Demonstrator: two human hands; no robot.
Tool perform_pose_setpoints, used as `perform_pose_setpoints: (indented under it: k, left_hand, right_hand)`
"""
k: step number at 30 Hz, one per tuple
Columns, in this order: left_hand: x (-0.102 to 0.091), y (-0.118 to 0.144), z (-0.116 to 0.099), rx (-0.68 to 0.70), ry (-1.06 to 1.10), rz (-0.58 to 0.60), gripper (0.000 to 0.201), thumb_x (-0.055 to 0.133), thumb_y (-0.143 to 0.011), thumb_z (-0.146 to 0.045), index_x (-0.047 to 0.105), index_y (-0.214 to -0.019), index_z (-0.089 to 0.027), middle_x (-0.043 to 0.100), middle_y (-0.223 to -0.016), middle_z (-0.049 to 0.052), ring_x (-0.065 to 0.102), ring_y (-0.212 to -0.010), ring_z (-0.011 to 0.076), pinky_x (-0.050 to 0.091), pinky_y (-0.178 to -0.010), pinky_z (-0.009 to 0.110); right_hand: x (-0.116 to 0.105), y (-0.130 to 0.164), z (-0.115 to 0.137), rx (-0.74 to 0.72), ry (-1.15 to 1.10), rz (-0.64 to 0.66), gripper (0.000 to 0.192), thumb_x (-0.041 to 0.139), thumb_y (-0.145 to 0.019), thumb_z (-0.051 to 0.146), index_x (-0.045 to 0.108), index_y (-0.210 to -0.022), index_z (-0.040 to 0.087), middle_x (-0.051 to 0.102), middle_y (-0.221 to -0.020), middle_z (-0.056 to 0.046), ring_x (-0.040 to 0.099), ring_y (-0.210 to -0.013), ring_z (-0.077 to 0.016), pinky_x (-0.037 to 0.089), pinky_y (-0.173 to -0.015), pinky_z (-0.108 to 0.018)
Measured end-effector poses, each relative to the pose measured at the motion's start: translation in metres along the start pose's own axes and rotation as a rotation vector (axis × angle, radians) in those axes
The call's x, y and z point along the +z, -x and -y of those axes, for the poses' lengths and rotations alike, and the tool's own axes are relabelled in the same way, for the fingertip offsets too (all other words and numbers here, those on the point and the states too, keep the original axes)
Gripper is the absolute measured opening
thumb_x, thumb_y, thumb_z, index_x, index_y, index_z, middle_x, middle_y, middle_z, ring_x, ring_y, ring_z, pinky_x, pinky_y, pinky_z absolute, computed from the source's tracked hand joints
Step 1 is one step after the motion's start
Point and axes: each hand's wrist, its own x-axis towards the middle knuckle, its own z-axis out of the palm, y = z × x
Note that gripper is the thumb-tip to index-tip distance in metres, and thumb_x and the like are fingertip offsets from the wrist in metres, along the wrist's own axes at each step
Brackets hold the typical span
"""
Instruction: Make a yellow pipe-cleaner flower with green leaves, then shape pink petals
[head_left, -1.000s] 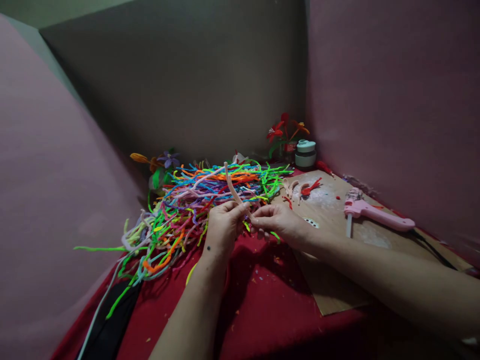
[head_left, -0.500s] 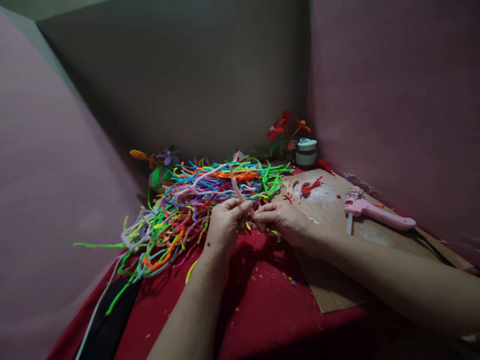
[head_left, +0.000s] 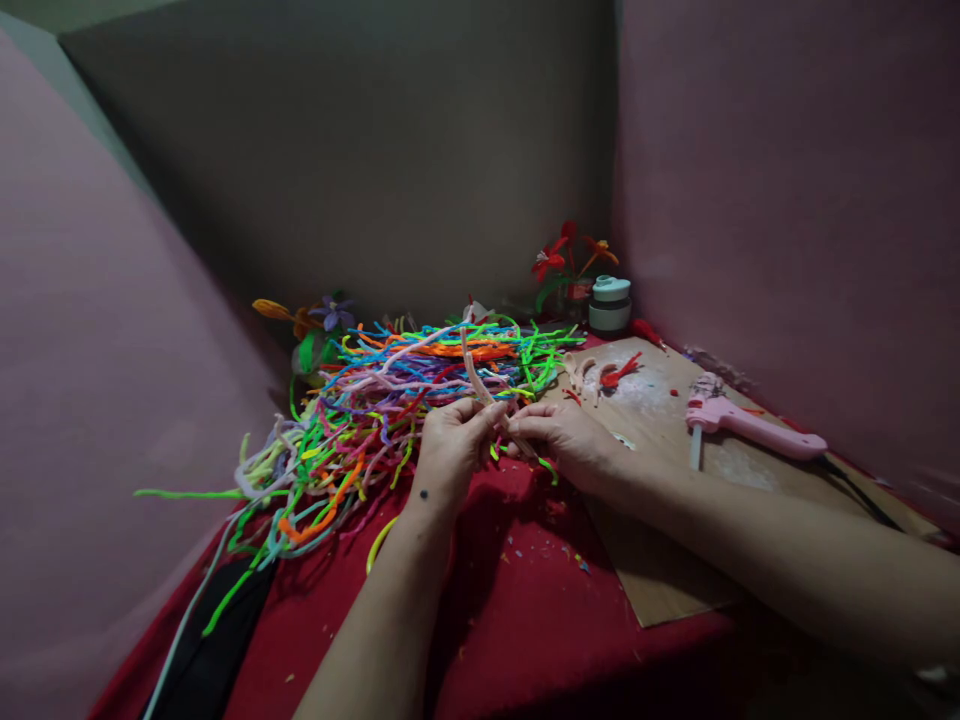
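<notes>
Hands with one pink stem.
Left hand (head_left: 450,450) and right hand (head_left: 566,440) both pinch one stem (head_left: 472,372), tilted up-left.

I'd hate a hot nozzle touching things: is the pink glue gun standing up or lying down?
Lying down. The pink glue gun rests on its side on the cardboard sheet, right of both hands, untouched.

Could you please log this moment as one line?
left hand: holds peach pipe cleaner | right hand: pinches same stem | behind: pipe cleaner pile | right: pink glue gun on cardboard
</notes>
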Motion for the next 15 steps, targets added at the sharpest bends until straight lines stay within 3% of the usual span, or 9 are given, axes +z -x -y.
perform_pose_setpoints:
  k: [5,8,11,15]
  left_hand:
    - [-0.001,0.002,-0.005,0.025,-0.046,0.027,0.027,0.068,-0.068,-0.036,0.057,-0.058,-0.014,0.044,-0.040,-0.006,0.035,-0.033,0.0047,0.024,-0.034,0.018]
    - [-0.004,0.003,-0.008,0.050,-0.055,0.098,0.018,0.067,-0.070,-0.031,0.062,-0.067,-0.014,0.049,-0.046,-0.005,0.038,-0.037,0.0048,0.028,-0.038,0.017]
    - [-0.006,0.002,-0.008,0.086,-0.059,0.096,0.015,0.066,-0.071,-0.029,0.068,-0.079,-0.017,0.057,-0.056,-0.003,0.044,-0.043,0.0061,0.037,-0.045,0.019]
    - [-0.009,-0.003,-0.005,0.298,-0.237,0.096,0.016,0.063,-0.074,-0.026,0.072,-0.086,-0.022,0.068,-0.086,0.003,0.061,-0.075,0.0158,0.046,-0.070,0.025]
  right_hand:
    - [0.003,0.003,0.010,0.025,-0.002,-0.035,0.012,0.061,-0.064,0.020,0.059,-0.054,0.015,0.058,-0.048,0.000,0.041,-0.042,-0.0078,0.030,-0.046,-0.023]
    - [0.004,0.006,0.018,-0.013,-0.019,0.007,0.011,0.060,-0.060,0.017,0.057,-0.050,0.014,0.053,-0.045,0.001,0.038,-0.042,-0.0070,0.027,-0.045,-0.023]
    - [0.003,0.008,0.024,-0.025,-0.020,0.037,0.010,0.059,-0.059,0.015,0.055,-0.050,0.015,0.050,-0.044,0.002,0.036,-0.041,-0.0063,0.025,-0.043,-0.023]
    - [0.002,0.008,0.027,-0.021,0.000,0.039,0.014,0.058,-0.058,0.013,0.053,-0.045,0.015,0.047,-0.041,0.003,0.035,-0.040,-0.0059,0.025,-0.043,-0.023]
